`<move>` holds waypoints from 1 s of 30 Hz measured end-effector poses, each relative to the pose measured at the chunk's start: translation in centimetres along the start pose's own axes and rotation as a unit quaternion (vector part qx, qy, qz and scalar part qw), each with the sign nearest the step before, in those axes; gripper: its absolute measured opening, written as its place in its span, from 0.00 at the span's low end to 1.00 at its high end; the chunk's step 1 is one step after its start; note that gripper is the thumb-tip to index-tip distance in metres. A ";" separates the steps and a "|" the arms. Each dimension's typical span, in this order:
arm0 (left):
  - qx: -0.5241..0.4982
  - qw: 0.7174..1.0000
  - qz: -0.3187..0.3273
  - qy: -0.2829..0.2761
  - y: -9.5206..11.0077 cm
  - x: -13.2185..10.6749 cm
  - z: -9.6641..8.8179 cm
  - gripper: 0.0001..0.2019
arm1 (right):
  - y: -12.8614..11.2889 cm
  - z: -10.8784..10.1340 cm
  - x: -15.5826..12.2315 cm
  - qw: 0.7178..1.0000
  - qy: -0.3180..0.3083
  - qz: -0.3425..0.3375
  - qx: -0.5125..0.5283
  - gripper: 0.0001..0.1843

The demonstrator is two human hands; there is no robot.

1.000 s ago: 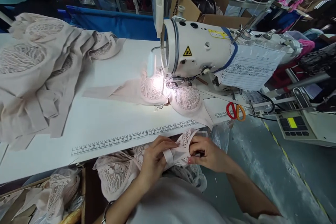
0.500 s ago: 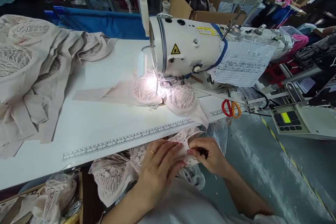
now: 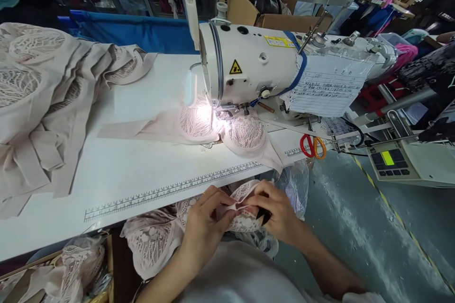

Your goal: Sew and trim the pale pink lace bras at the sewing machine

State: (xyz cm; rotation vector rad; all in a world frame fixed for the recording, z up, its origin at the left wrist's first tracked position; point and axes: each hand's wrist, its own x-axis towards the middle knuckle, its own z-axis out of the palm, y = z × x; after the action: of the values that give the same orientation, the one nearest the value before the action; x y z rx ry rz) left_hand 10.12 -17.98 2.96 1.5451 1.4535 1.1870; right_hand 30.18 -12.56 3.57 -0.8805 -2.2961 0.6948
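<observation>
Both hands work a pale pink lace garment piece (image 3: 240,208) in my lap, just below the front edge of the white sewing table (image 3: 142,170). My left hand (image 3: 204,222) pinches a fold of the lace, fingers closed on it. My right hand (image 3: 275,213) grips the same piece from the right, and a small dark object shows under its fingers. A lace bra (image 3: 227,128) lies under the needle of the white sewing machine (image 3: 256,66), lit by its lamp.
A heap of beige garments (image 3: 42,99) covers the table's left end. Red and orange scissors (image 3: 313,147) lie right of the machine, near a control panel (image 3: 391,161). More lace pieces (image 3: 149,241) hang beside my lap, over a box (image 3: 71,270). A printed ruler (image 3: 170,189) runs along the table edge.
My left hand went from lying flat over the lace to pinching a fold of it. Both hands lifted the piece slightly and drew together. The view shifted a little.
</observation>
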 end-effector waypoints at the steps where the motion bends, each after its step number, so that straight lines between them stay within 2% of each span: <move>1: -0.022 0.999 -0.038 0.001 0.0 -0.1 -0.2 0.04 | 0.4 -0.1 -0.1 0.998 0.025 -0.003 -0.056 0.11; 3: -0.064 0.994 -0.091 -0.009 0.0 -0.2 -0.4 0.04 | 1.0 -0.3 -0.2 0.986 0.042 -0.015 -0.159 0.14; 5: -0.096 0.988 -0.118 -0.032 0.1 -0.1 -0.7 0.04 | 1.3 -0.6 -0.1 0.982 0.005 -0.034 -0.188 0.15; 8: -0.119 0.985 -0.116 -0.040 0.0 0.2 -1.6 0.02 | 1.6 -1.5 0.1 0.995 -0.077 -0.041 -0.056 0.11; 11: -0.139 0.985 -0.104 -0.014 -0.4 0.3 -2.7 0.02 | 2.0 -2.3 0.2 0.989 -0.124 -0.019 0.078 0.14; 13: -0.142 0.985 -0.100 -0.004 -0.7 0.1 -3.1 0.01 | 2.3 -2.6 0.1 0.994 -0.094 -0.013 0.051 0.12; 15: -0.139 0.986 -0.096 0.006 -0.9 -0.2 -3.3 0.01 | 2.5 -2.3 0.0 0.998 -0.032 -0.036 -0.046 0.08; 18: -0.140 0.984 -0.101 0.052 -1.1 -0.6 -3.1 0.02 | 2.5 -1.4 -0.2 0.976 0.016 -0.125 -0.178 0.06; 21: -0.140 0.979 -0.124 0.085 -1.1 -1.0 -3.0 0.03 | 2.5 -0.2 -0.5 0.959 0.026 -0.179 -0.219 0.07; 26: -0.142 0.986 -0.083 0.030 -0.3 -0.9 -3.0 0.04 | 3.1 1.3 -0.7 0.963 0.072 -0.086 -0.243 0.17; 28: -0.127 0.990 -0.063 0.014 -0.1 -0.7 -3.1 0.04 | 3.3 1.2 -0.4 0.974 0.059 -0.071 -0.205 0.18; 30: -0.125 0.991 -0.050 -0.003 -0.3 -0.8 -3.2 0.04 | 3.2 0.7 0.1 0.989 0.037 -0.066 -0.124 0.14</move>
State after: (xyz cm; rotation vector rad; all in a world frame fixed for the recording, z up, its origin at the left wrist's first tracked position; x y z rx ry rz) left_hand 7.02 -19.05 3.63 1.2890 1.3073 1.2509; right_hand 31.01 -10.58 1.03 -0.8384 -2.3823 0.3178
